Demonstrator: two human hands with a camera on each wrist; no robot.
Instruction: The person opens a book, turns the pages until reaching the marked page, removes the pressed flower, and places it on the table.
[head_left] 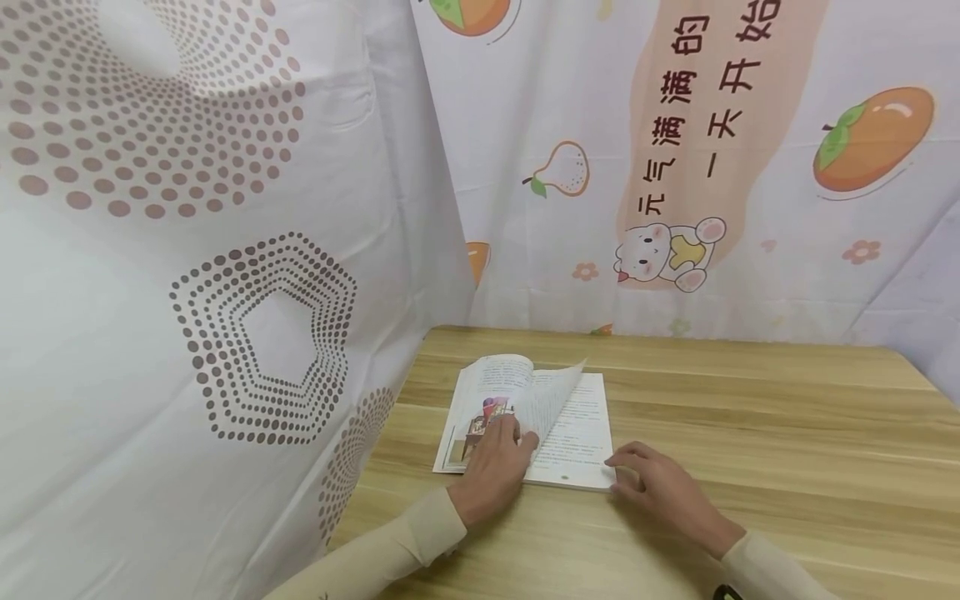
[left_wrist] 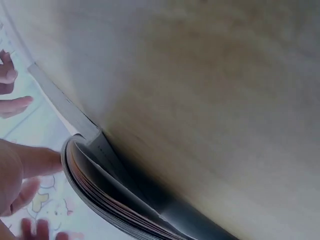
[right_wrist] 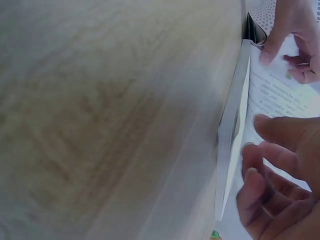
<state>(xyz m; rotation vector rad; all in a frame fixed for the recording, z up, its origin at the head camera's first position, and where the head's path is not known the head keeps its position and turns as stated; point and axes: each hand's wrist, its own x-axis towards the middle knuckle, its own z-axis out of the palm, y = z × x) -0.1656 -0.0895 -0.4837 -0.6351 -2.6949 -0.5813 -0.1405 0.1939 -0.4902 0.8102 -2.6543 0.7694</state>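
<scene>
An open book (head_left: 581, 429) lies on the table, with a colour picture low on its left page. One leaf (head_left: 557, 396) stands partly raised near the middle, its upper corner pointing right. My left hand (head_left: 498, 467) rests on the lower left page, thumb by the spine; the left wrist view shows that thumb (left_wrist: 40, 159) against the curved pages. At the lower right corner of the book is my right hand (head_left: 660, 492). Its fingers (right_wrist: 252, 192) are loosely bent at the page edge in the right wrist view, with nothing visible between them.
The wood-grain table (head_left: 750, 417) extends to the right of the book. A white curtain with dotted patterns (head_left: 262, 350) hangs close on the left. Behind the table hangs a printed cloth (head_left: 525, 233) with fruit, a cartoon figure and Chinese characters.
</scene>
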